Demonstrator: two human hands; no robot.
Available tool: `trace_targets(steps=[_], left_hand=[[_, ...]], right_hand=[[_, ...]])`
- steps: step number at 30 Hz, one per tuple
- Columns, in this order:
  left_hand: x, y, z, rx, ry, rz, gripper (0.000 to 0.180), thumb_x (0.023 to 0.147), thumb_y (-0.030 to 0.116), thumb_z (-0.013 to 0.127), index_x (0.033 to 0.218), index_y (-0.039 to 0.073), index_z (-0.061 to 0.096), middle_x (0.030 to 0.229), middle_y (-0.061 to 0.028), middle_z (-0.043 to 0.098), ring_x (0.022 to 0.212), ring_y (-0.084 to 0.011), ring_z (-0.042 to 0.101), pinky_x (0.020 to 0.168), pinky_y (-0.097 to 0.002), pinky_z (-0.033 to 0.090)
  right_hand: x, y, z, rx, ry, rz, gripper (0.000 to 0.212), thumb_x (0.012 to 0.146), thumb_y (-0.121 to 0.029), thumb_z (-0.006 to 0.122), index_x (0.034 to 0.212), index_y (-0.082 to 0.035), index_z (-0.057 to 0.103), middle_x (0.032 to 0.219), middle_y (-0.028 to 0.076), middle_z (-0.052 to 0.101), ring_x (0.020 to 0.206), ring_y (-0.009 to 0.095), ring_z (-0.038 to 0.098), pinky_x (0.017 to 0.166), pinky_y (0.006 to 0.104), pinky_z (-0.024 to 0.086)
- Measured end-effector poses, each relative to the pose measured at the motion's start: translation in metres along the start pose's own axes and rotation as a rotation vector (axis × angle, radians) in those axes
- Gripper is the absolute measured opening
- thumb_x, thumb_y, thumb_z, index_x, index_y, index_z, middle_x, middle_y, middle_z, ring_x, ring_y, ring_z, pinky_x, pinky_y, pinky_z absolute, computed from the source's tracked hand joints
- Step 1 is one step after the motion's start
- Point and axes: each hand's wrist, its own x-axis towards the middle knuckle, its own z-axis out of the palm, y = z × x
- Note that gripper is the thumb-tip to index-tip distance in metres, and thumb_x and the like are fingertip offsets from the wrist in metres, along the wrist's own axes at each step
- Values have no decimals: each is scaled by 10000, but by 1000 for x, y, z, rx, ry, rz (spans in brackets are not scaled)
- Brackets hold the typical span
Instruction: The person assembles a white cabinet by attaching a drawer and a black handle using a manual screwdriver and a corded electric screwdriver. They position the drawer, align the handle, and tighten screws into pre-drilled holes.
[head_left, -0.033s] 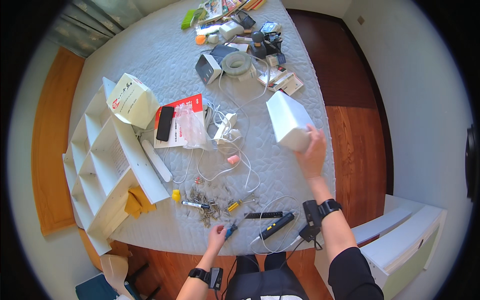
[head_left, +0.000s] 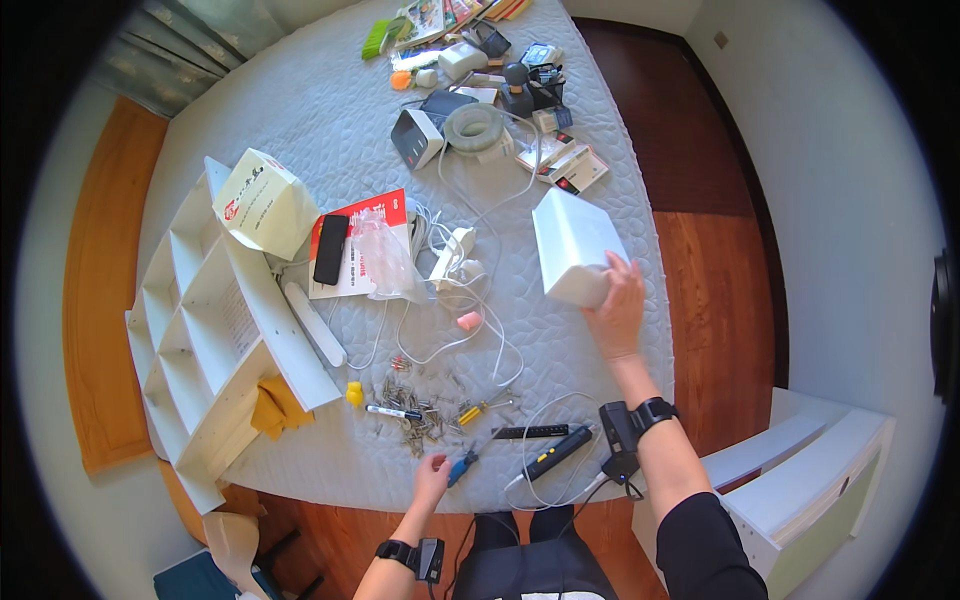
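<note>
I look down on a grey quilted bed (head_left: 300, 110) strewn with tools. My right hand (head_left: 615, 305) reaches out and grips the near corner of a white box (head_left: 572, 240) that rests on the quilt. My left hand (head_left: 432, 480) lies at the bed's near edge with fingers apart and nothing in it. It sits just below a pile of screws (head_left: 420, 410), and a small blue-handled tool (head_left: 462, 467) lies right beside its fingertips. Both wrists wear black bands.
A white compartment shelf (head_left: 215, 330) lies at the left, with a folded paper bag (head_left: 262, 200), a red booklet and a black phone (head_left: 330, 250) beside it. White cables (head_left: 450, 300), a yellow-handled screwdriver (head_left: 470, 410) and black tools (head_left: 555, 452) lie mid-bed. White furniture (head_left: 800, 480) stands lower right.
</note>
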Motion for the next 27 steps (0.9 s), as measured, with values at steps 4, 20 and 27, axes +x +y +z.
trace_targets(steps=[4, 20, 27], left_hand=[[-1, -13, -44, -67, -14, -62, 307, 882, 135, 616, 1138, -29, 576, 980, -127, 659, 807, -186, 652, 657, -289, 537], [-41, 49, -80, -10, -136, -36, 266, 905, 117, 577, 1117, -44, 577, 973, -123, 656, 809, -185, 650, 670, -284, 535], [-92, 123, -47, 0, -282, 125, 289, 936, 189, 557, 1143, -11, 575, 1007, -127, 651, 849, -202, 644, 741, -319, 546]], right_hand=[[-28, -23, 43, -89, -88, -96, 470, 657, -36, 690, 986, -106, 362, 1314, 111, 490, 1230, 276, 471, 1067, 428, 350], [-21, -52, -114, 451, 339, 711, 373, 659, -67, 773, 931, 14, 532, 1178, 117, 565, 1023, 274, 571, 903, 348, 442], [-150, -55, -279, 1347, 599, 1437, 468, 848, -279, 621, 1213, -13, 499, 1117, 54, 558, 1023, 162, 544, 898, 316, 430]])
